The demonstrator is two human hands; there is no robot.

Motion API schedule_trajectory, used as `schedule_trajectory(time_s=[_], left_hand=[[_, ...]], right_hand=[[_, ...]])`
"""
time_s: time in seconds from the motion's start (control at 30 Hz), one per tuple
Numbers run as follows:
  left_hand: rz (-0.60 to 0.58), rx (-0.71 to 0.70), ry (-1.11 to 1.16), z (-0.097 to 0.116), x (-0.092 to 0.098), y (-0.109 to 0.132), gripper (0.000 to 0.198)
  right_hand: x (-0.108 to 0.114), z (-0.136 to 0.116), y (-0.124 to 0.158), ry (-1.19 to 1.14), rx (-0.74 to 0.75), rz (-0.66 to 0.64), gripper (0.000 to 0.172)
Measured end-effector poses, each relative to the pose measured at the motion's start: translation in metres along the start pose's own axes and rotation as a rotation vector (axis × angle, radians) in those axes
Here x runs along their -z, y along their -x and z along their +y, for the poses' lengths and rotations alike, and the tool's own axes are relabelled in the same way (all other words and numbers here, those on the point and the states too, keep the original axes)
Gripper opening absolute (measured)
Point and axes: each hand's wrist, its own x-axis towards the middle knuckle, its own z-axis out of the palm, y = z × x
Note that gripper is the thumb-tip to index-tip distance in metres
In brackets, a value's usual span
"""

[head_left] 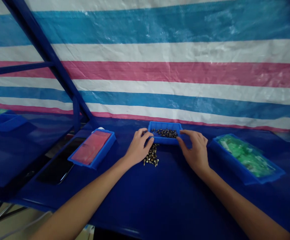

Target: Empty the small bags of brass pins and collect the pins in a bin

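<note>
A small blue plastic bin (164, 139) stands in front of me at the back of the table, with many small dark and brassy screws (168, 133) inside. My left hand (140, 146) has its fingers and thumb at the bin's left end. At the right end, my right hand (194, 148) pinches the corner between thumb and forefinger. A loose pile of similar screws (151, 156) lies on the blue tabletop just before the bin, beside my left hand, which covers part of it.
To the left sits a blue bin (102, 154) of flat pink pieces (91, 147), next to a dark phone-like slab (56, 171). On the right is a blue bin (237, 166) with green plastic-wrapped pieces (247, 155). A striped sheet (172, 73) hangs behind; a metal frame (47, 50) slants at left.
</note>
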Motion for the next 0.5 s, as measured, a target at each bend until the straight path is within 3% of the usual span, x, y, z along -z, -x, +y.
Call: schedule_trajectory(time_s=[0.1,0.23,0.33,0.5], left_hand=[[0.001,-0.001,-0.001,0.000,0.000,0.000,0.025],[-0.005,-0.017,-0.008,0.000,0.000,-0.001,0.024],[-0.012,-0.029,-0.013,-0.001,0.000,-0.001,0.025],[0.022,-0.019,-0.038,-0.002,0.001,-0.001,0.026]], right_hand=[[0.000,-0.004,0.003,-0.050,0.111,-0.035,0.020],[-0.001,-0.019,0.008,-0.216,0.345,-0.345,0.025],[-0.004,-0.028,0.008,-0.206,0.403,-0.534,0.030],[-0.007,-0.030,0.005,-0.177,0.389,-0.563,0.029]])
